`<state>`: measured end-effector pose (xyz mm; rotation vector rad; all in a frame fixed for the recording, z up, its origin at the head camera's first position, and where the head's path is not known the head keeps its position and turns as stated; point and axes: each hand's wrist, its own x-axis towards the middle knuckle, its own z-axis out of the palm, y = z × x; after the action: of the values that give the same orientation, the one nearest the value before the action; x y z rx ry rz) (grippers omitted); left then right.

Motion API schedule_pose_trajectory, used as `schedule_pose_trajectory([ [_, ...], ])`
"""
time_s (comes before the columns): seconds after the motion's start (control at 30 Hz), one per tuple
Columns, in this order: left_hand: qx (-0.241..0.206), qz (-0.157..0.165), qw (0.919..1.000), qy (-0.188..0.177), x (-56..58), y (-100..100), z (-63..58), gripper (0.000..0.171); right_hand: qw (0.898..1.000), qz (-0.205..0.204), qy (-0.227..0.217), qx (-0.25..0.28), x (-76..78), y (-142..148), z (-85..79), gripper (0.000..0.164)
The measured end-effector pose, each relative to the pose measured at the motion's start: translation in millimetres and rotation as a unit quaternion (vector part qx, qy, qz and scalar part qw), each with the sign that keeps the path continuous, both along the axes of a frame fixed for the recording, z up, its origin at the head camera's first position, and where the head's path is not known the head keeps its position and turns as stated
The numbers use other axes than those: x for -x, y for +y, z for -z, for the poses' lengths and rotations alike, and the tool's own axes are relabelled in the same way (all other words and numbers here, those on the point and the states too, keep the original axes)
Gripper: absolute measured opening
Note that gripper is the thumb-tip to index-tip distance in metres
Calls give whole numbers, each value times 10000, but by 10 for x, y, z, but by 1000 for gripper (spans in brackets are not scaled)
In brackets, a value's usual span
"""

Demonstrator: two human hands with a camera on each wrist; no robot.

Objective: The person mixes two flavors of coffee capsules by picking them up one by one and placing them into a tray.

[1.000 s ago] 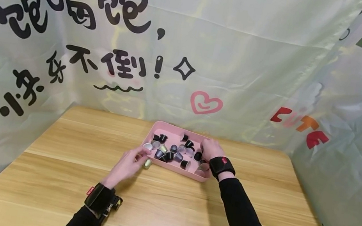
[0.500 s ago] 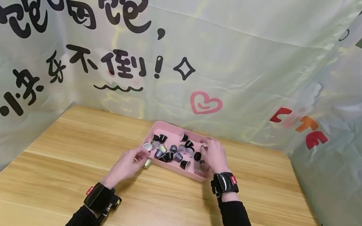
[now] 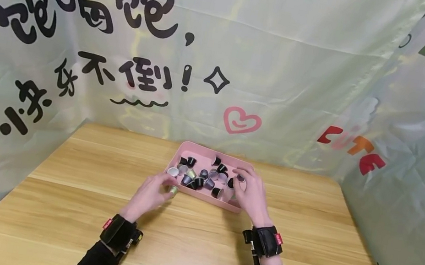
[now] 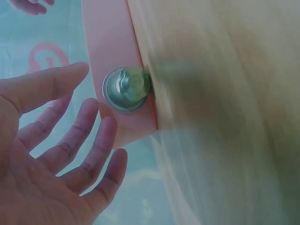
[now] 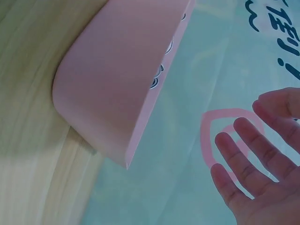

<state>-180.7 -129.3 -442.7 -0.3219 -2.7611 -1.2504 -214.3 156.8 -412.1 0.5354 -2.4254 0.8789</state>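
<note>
A shallow pink tray [image 3: 199,147] near the back of the table holds several coffee capsules, among them a black capsule [image 3: 217,193], a purple-grey capsule [image 3: 210,183] and a white-lidded capsule [image 3: 173,171]. My left hand [image 3: 147,196] is at the tray's front left corner, fingers spread and bent. Just off its fingertips, a pale green capsule [image 4: 135,84] sits outside the tray, against its front wall. My right hand [image 3: 250,195] hovers over the tray's right end with thumb and index finger apart. A dark capsule [image 3: 241,178] shows between them; nothing gripped shows in the right wrist view.
The wooden table [image 3: 194,245] stretches in front of the tray and to both sides. A printed cloth backdrop [image 3: 295,81] stands behind and along the sides. The tray's outer wall [image 5: 101,84] rises from the table in the right wrist view.
My right hand has drawn back from the tray's back right corner toward the front. My left hand has shifted slightly, its thumb now lower and partly in front of the green capsule.
</note>
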Motion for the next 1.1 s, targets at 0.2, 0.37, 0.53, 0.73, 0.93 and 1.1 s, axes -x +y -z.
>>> schedule_pose_trajectory([
  [0.2, 421, 145, 9986, 274, -15, 31, 38, 32, 9999, -34, 49, 129, -73, 18, 45, 26],
  [0.37, 583, 189, 9978, 237, -17, 33, 61, 33, 9999, 5, -74, 128, -103, 28, 84, 25],
  [0.53, 755, 267, 9966, 189, -22, 28, 48, 36, 9998, 25, -129, 166, -99, 34, 100, 25],
  [0.73, 956, 472, 9941, 192, -32, 31, 31, 39, 9996, 75, -137, 215, -94, 71, 96, 25],
  [0.93, 1086, 529, 9921, 326, -31, 24, 39, 37, 9997, 61, -147, 181, -91, 89, 122, 26],
  [1.1, 1223, 522, 9907, 280, -36, 10, 28, 37, 9997, 53, -161, 194, -96, 94, 125, 26],
])
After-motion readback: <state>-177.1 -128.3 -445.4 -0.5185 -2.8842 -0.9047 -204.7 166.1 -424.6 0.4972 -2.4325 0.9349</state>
